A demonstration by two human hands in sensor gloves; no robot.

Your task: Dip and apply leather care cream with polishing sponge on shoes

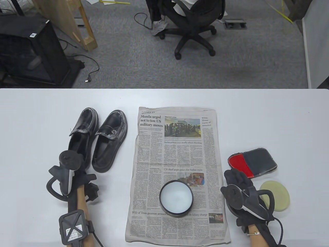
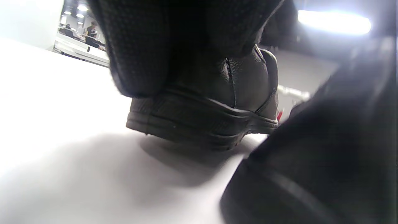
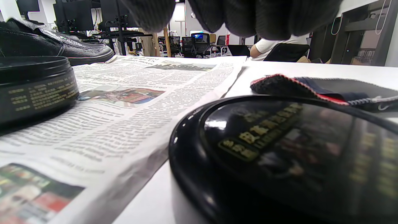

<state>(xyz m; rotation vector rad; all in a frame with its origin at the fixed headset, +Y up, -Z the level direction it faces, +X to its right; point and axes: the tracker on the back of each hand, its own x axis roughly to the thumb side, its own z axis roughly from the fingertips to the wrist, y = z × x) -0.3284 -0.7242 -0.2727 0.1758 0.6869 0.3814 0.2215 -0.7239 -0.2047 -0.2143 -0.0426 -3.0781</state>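
With the cream tin [image 1: 176, 198] already open on the newspaper [image 1: 177, 167] and the sponge [image 1: 276, 195] untouched, dipping has not begun. Left hand [image 1: 77, 180] reaches the shoes [image 1: 97, 141], grip unclear; right hand [image 1: 240, 190] hovers over the lid [image 3: 279, 155], fingers [image 3: 264, 15] curled, empty.

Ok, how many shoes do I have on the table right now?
2. Both black, side by side left of the newspaper: the left shoe, its heel under the left hand, and the right shoe next to it. No others visible.
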